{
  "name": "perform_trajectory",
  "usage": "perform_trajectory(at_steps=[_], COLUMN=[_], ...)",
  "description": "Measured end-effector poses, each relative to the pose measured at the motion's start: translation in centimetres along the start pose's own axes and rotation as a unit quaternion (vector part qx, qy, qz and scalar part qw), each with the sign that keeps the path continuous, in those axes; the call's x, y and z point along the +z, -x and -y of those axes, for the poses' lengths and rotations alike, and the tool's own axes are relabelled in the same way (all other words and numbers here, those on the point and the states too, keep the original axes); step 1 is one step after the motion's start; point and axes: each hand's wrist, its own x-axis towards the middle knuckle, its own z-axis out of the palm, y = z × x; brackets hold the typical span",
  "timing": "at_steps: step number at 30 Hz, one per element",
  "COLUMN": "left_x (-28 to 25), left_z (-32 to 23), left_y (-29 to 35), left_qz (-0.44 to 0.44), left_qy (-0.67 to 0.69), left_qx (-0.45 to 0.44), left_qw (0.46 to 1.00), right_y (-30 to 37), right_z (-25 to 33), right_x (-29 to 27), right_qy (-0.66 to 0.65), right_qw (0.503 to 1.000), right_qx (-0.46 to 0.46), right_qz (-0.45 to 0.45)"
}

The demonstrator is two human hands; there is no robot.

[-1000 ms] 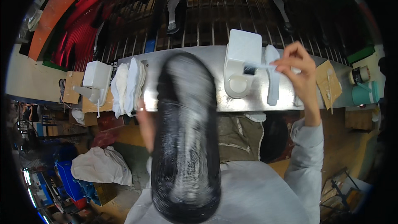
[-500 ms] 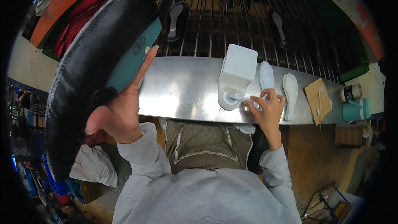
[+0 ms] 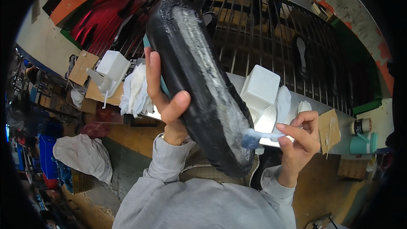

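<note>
In my left hand (image 3: 167, 106) is a black shoe upper (image 3: 182, 80) stretched over a teal last (image 3: 147, 41), tilted with its underside turned up to me. A whitish wet-looking band runs along that underside. My right hand (image 3: 299, 140) pinches the pale handle of a small brush (image 3: 251, 139); the bristles touch the band near the shoe's lower end. Behind the shoe stands a white box-shaped pot (image 3: 261, 85), its lower front partly hidden. Close to the right hand lies a pale, elongated sole-shaped piece (image 3: 283, 104), with another white piece (image 3: 304, 107) beside it.
Metal rods of a rack (image 3: 250, 29) run beyond the steel bench, with dark soles (image 3: 301, 55) on them. Left stand a second white pot (image 3: 112, 65) and white cloths (image 3: 135, 91). Cardboard (image 3: 330, 129) and a teal mug (image 3: 360, 144) are at right; a white sack (image 3: 82, 157) lies lower left.
The brush has come out of the white pot and onto the shoe's underside. My left hand has brought the shoe rightward to the middle and turned its underside toward me.
</note>
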Motion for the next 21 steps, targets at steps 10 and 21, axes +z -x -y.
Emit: perform_trajectory(at_steps=[10, 21], left_x=[-0.6, 0.4], left_z=[-1.8, -5.7], left_y=[-1.2, 0.4], left_qz=[0.07, 0.058], left_qy=[-0.007, 0.049], left_qx=[0.081, 0.037], left_qw=[0.994, 0.996], right_y=[-3.4, -6.5], right_z=[2.2, 2.6], right_x=[1.9, 2.5], right_qy=[0.058, 0.06], right_qw=[0.994, 0.988], right_qx=[-0.089, -0.111], right_qz=[-0.021, -0.094])
